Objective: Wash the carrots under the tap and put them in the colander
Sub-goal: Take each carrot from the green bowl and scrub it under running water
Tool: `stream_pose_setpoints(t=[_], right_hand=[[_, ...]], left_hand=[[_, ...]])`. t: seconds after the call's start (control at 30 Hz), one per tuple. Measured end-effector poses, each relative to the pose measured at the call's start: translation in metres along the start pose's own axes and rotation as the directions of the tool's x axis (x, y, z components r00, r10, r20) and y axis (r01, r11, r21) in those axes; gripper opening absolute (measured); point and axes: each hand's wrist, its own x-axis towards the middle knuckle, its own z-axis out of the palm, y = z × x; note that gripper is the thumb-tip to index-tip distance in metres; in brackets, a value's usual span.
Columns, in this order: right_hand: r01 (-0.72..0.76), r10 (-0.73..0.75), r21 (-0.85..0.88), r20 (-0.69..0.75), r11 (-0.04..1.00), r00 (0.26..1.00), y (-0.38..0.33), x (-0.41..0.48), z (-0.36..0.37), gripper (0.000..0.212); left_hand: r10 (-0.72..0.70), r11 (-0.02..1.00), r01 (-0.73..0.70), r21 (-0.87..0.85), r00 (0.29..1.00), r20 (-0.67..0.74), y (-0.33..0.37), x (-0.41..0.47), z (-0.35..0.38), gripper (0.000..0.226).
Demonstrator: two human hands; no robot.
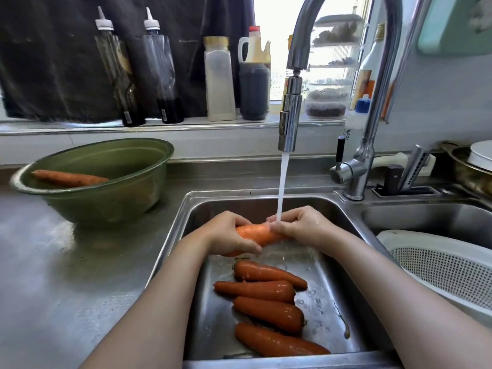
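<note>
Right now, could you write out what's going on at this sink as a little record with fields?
Hands: left hand and right hand both grip the held carrot
Water: tap running; stream lands at the right hand's fingers
Sink: four sink carrots lie on the floor of the sink
Bowl: green bowl on the counter holds the bowl carrot
Colander: white colander in the right basin; no carrot visible in it
</note>
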Motion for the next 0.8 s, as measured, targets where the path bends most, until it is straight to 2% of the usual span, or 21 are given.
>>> stream_pose_setpoints(t=[0.07, 0.1, 0.2, 0.3, 0.33, 0.4, 0.47, 0.63, 0.8], right_hand=[[-0.010, 0.009, 0.017, 0.064, 1.000, 0.998, 0.001, -0.003, -0.001, 0.028], [-0.010, 0.009, 0.034, 0.047, 0.999, 0.999, 0.004, -0.002, 0.000, 0.028], [-0.006, 0.023, 0.131, -0.124, 0.991, 0.992, 0.002, 0.000, 0.008, 0.011], [-0.030, 0.052, 0.082, -0.267, 0.996, 0.962, -0.001, 0.006, 0.013, 0.018], [-0.041, 0.055, 0.062, -0.254, 0.997, 0.966, -0.003, 0.005, 0.012, 0.017], [-0.040, 0.047, 0.054, -0.122, 0.998, 0.991, -0.002, 0.002, 0.009, 0.010], [-0.036, 0.035, 0.057, 0.004, 0.998, 0.999, -0.001, -0.003, 0.005, 0.028], [-0.037, 0.046, 0.115, -0.074, 0.993, 0.996, 0.001, -0.002, 0.009, 0.037], [-0.040, 0.053, 0.165, -0.074, 0.986, 0.996, -0.001, -0.002, 0.017, 0.027]], left_hand=[[0.009, 1.000, -0.009, 0.025, 1.000, -0.008, 0.000, -0.001, -0.001, 0.051], [0.017, 0.999, -0.017, 0.032, 1.000, -0.010, 0.001, -0.001, -0.001, 0.049], [0.039, 0.999, -0.038, 0.039, 0.999, -0.028, 0.006, -0.001, 0.000, 0.046], [0.038, 0.999, -0.037, 0.013, 0.999, -0.038, 0.007, 0.000, 0.001, 0.043], [0.032, 0.999, -0.031, 0.011, 0.999, -0.038, 0.007, 0.000, 0.002, 0.043], [0.020, 0.999, -0.020, 0.026, 0.999, -0.035, 0.003, -0.001, 0.002, 0.044], [0.012, 0.999, -0.011, 0.046, 0.999, -0.036, 0.001, -0.001, 0.002, 0.050], [0.036, 0.994, -0.030, 0.105, 0.998, -0.054, 0.006, -0.002, 0.000, 0.050], [0.035, 0.990, -0.023, 0.141, 0.996, -0.085, 0.002, -0.006, -0.005, 0.059]])
